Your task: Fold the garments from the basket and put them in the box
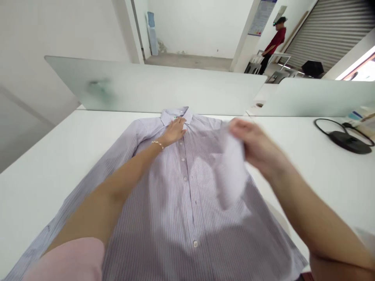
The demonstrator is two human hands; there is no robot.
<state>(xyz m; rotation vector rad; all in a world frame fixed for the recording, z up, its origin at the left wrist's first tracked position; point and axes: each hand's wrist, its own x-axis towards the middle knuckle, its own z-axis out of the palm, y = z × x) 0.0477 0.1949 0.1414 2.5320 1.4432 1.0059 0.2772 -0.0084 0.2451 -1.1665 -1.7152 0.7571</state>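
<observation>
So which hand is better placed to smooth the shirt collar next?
Likely the left hand: it rests at the collar, while the right hand, farther off, holds blurred pale fabric.

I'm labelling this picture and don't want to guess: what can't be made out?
All in the head view:
Right hand and the cloth it holds: motion blur.
Opening of the collar: partly hidden by the left hand.
Lower end of the shirt: cut off by the bottom edge.
Text on the poster: too small to read.

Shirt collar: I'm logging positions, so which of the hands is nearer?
Left: the left hand lies at the collar; the right hand is well to its right, holding fabric.
</observation>
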